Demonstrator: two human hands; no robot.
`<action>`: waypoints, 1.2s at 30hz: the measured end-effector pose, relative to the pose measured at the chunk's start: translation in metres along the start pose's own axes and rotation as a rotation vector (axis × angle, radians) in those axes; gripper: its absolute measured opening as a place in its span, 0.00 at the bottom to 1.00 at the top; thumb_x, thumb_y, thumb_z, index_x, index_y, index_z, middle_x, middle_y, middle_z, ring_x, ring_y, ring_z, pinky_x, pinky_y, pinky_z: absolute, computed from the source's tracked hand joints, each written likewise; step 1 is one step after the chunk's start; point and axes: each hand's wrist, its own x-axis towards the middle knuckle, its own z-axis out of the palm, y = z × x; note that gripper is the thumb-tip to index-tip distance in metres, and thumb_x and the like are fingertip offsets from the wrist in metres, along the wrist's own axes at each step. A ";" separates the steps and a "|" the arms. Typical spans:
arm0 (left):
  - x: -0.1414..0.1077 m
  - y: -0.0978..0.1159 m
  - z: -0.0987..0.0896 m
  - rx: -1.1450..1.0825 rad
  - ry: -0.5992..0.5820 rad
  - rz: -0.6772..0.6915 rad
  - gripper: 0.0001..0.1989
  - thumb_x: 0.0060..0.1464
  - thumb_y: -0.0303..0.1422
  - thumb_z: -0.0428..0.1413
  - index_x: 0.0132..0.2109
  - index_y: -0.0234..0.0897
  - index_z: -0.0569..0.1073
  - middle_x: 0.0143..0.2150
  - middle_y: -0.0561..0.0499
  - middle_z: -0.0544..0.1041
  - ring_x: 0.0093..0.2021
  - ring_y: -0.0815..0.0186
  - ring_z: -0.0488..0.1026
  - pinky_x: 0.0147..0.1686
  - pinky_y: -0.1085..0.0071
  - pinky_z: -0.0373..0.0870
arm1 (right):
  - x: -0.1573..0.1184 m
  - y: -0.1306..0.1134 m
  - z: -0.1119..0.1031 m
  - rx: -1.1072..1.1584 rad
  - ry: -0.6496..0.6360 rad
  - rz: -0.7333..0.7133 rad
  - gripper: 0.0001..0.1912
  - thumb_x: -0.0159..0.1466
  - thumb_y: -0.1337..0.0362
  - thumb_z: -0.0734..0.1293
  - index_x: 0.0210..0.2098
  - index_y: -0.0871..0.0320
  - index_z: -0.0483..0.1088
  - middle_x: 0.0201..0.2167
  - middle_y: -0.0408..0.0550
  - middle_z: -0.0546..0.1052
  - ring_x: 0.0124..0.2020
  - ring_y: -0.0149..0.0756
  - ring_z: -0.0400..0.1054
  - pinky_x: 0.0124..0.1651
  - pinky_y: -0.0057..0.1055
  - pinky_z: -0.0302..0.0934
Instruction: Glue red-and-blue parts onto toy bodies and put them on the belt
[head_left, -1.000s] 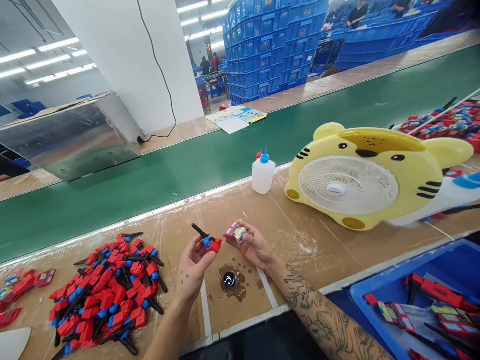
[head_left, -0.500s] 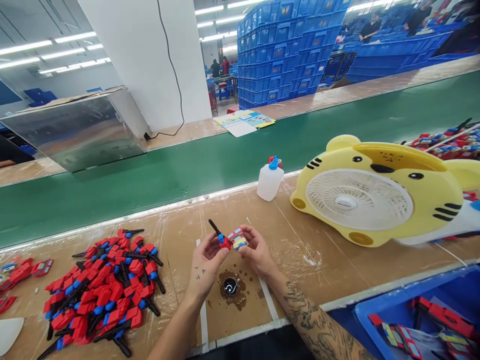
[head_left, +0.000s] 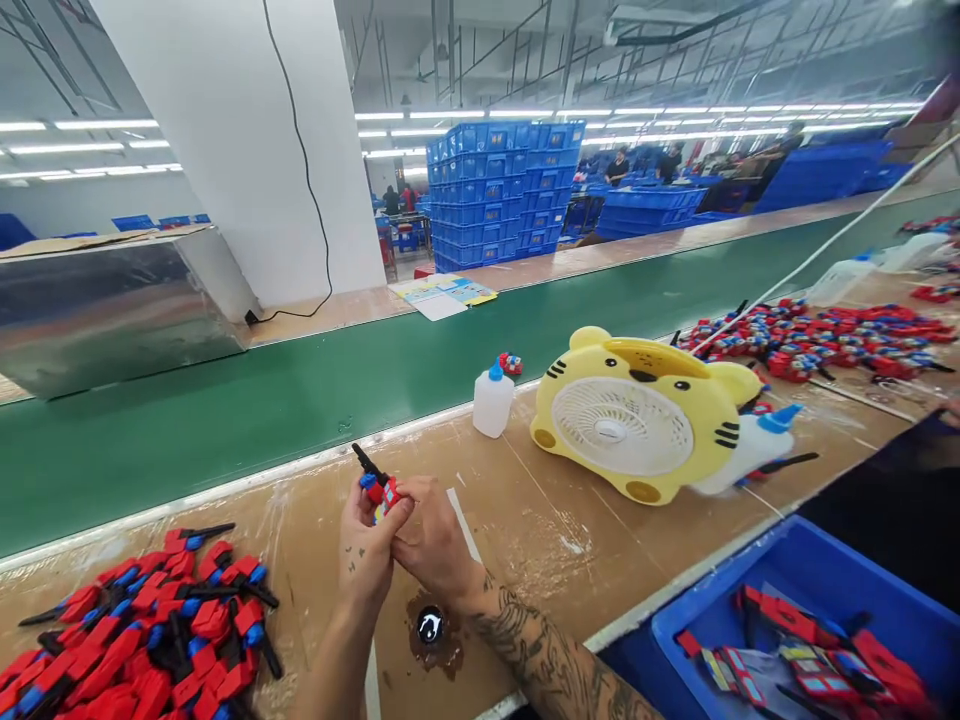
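A small red and blue toy part with a black rod sticking up to the left is between my two hands. My left hand is closed around its lower left side, thumb on the front. My right hand presses on its right side, fingers bent. The two hands touch each other, and fingers hide much of the part. Below them on the brown table is a small round black dish of liquid in a wet patch. A pile of red, blue and black parts lies to the left.
Behind my hands stands a white bottle with a blue cap. A yellow animal-faced fan lies to its right. At the lower right, a blue bin holds toy parts. A green belt runs behind the table.
The view has tilted up and turned right. The red-blue part and the striped piece, held apart side by side before, are now together, and my hands have closed in on each other.
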 end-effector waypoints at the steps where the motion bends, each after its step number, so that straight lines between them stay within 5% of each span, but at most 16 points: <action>1: 0.011 0.001 -0.006 0.047 -0.024 0.020 0.27 0.41 0.37 0.70 0.48 0.39 0.71 0.43 0.50 0.76 0.42 0.67 0.74 0.45 0.72 0.69 | 0.004 0.003 -0.010 -0.008 -0.025 0.027 0.30 0.55 0.65 0.75 0.56 0.47 0.67 0.53 0.51 0.73 0.55 0.51 0.66 0.60 0.48 0.59; 3: 0.039 0.002 -0.019 0.268 -0.080 0.077 0.31 0.43 0.41 0.67 0.53 0.38 0.69 0.42 0.50 0.76 0.40 0.66 0.75 0.44 0.71 0.70 | 0.014 0.013 -0.038 -0.062 0.054 0.126 0.34 0.54 0.61 0.76 0.58 0.48 0.65 0.56 0.51 0.71 0.59 0.52 0.62 0.65 0.49 0.53; 6: 0.096 0.005 -0.027 0.703 -0.161 0.139 0.36 0.44 0.42 0.65 0.59 0.38 0.65 0.44 0.49 0.77 0.43 0.62 0.76 0.45 0.67 0.70 | 0.035 0.045 -0.081 -0.147 0.412 0.302 0.39 0.58 0.54 0.73 0.64 0.52 0.55 0.63 0.55 0.63 0.66 0.50 0.53 0.70 0.50 0.43; 8: 0.140 0.006 -0.023 0.896 -0.207 0.131 0.37 0.39 0.37 0.68 0.58 0.38 0.67 0.43 0.49 0.77 0.45 0.58 0.75 0.48 0.64 0.69 | 0.052 0.071 -0.099 -0.145 0.533 0.408 0.46 0.54 0.53 0.74 0.65 0.56 0.51 0.65 0.59 0.58 0.68 0.51 0.49 0.70 0.50 0.40; 11: 0.202 0.003 -0.009 1.117 -0.258 0.069 0.29 0.41 0.33 0.69 0.52 0.36 0.72 0.39 0.50 0.78 0.43 0.58 0.76 0.46 0.62 0.70 | 0.078 0.107 -0.107 -0.090 0.548 0.513 0.52 0.44 0.57 0.78 0.62 0.55 0.52 0.64 0.60 0.60 0.67 0.52 0.52 0.68 0.48 0.47; 15: 0.262 -0.012 0.007 1.361 -0.266 -0.065 0.15 0.61 0.38 0.58 0.49 0.34 0.73 0.44 0.48 0.76 0.41 0.63 0.75 0.43 0.61 0.74 | 0.098 0.133 -0.110 -0.049 0.511 0.503 0.38 0.44 0.59 0.76 0.52 0.52 0.60 0.53 0.53 0.71 0.59 0.50 0.64 0.60 0.46 0.59; 18: 0.281 -0.031 0.014 1.458 -0.238 -0.126 0.16 0.62 0.39 0.57 0.52 0.34 0.72 0.48 0.46 0.75 0.44 0.62 0.75 0.43 0.60 0.75 | 0.095 0.131 -0.118 -0.007 0.440 0.501 0.30 0.45 0.58 0.77 0.44 0.53 0.65 0.43 0.50 0.75 0.49 0.49 0.70 0.54 0.47 0.63; 24: 0.261 -0.068 0.019 1.452 -0.125 -0.003 0.23 0.60 0.41 0.57 0.59 0.35 0.68 0.55 0.43 0.72 0.52 0.56 0.72 0.52 0.52 0.69 | 0.054 0.099 -0.134 0.166 0.261 0.502 0.30 0.52 0.46 0.73 0.49 0.53 0.65 0.43 0.53 0.77 0.44 0.50 0.72 0.47 0.45 0.67; 27: 0.239 -0.076 0.013 1.386 -0.095 0.110 0.35 0.55 0.43 0.61 0.64 0.32 0.61 0.59 0.37 0.69 0.58 0.50 0.67 0.57 0.52 0.63 | 0.028 0.083 -0.147 0.282 0.111 0.606 0.32 0.53 0.38 0.69 0.47 0.53 0.67 0.37 0.53 0.78 0.37 0.51 0.73 0.38 0.45 0.67; 30: 0.211 -0.079 -0.002 1.311 -0.082 0.188 0.41 0.51 0.40 0.62 0.67 0.26 0.56 0.60 0.30 0.66 0.61 0.46 0.64 0.58 0.55 0.60 | 0.008 0.068 -0.164 0.257 -0.171 0.687 0.35 0.50 0.37 0.71 0.49 0.54 0.69 0.38 0.52 0.77 0.38 0.51 0.72 0.38 0.43 0.66; 36: 0.127 -0.083 -0.044 1.171 -0.046 0.271 0.27 0.52 0.32 0.57 0.59 0.29 0.69 0.58 0.33 0.68 0.60 0.47 0.64 0.60 0.56 0.60 | -0.001 0.030 -0.175 -0.011 -0.899 0.690 0.38 0.49 0.40 0.74 0.52 0.58 0.72 0.43 0.51 0.77 0.42 0.47 0.69 0.42 0.36 0.64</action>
